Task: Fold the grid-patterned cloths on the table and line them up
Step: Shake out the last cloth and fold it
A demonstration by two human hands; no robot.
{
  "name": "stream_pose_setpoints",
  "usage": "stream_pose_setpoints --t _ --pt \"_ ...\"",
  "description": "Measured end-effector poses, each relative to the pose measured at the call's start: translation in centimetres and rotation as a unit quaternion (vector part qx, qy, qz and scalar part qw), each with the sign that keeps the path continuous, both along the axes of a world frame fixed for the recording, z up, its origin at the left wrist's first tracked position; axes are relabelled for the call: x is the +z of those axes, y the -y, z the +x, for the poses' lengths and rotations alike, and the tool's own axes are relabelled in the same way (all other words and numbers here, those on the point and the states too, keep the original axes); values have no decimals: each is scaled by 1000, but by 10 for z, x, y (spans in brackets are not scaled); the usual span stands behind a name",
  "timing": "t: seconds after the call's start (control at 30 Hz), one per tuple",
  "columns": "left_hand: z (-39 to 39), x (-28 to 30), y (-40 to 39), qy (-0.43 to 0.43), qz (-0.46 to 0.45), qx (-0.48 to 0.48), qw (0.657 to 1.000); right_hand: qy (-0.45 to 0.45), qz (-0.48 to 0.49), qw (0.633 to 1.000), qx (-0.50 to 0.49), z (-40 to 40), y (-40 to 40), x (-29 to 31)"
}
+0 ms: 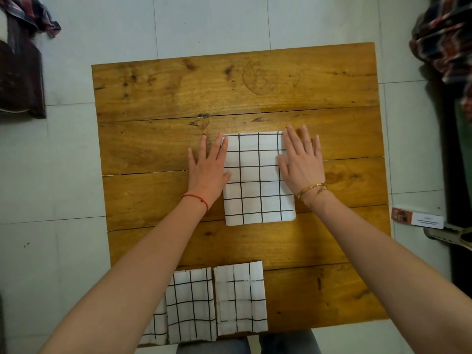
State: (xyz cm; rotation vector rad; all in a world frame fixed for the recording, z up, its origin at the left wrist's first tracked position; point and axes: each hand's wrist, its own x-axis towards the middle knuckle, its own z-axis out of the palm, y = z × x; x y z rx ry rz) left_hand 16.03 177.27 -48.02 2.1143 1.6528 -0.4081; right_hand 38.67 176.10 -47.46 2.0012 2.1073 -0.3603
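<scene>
Hands flat: left hand (208,169) and right hand (301,162), fingers straight, press the side edges of the folded cloth (258,180) mid-table (255,85). Nearest, a row of folded cloths (217,302), probably three, one half-hidden under the forearm. Smoothing step; next, slide this one down beside the row's right end

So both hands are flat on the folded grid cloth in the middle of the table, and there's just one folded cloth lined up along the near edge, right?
Not one: the head view shows three folded cloths along the near edge. The rest holds: left hand and right hand lie flat on the middle cloth's sides.
</scene>
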Motion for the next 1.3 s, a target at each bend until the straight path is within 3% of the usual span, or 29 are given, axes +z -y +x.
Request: stream_pose_setpoints --t 0.23,0.87,1.0,1.13,1.2,1.3 --pt "-2 -1 13 36 40 -9 999 -47 -35 982 181 -38 -9 5" --pt "-29 2 163 20 -19 -80 996 -6 -148 983 110 -64 -11 12" --pt "-28 8 172 23 -17 -76 997 -51 -133 985 100 -59 -9 9" --pt "-21 17 158 111 10 22 994 -180 21 983 4 -42 1 13" --pt "-15 21 143 150 30 112 982 -198 86 973 -81 -29 8 17" --pt "-8 23 117 182 57 234 953 -200 95 946 -239 -10 24 19"
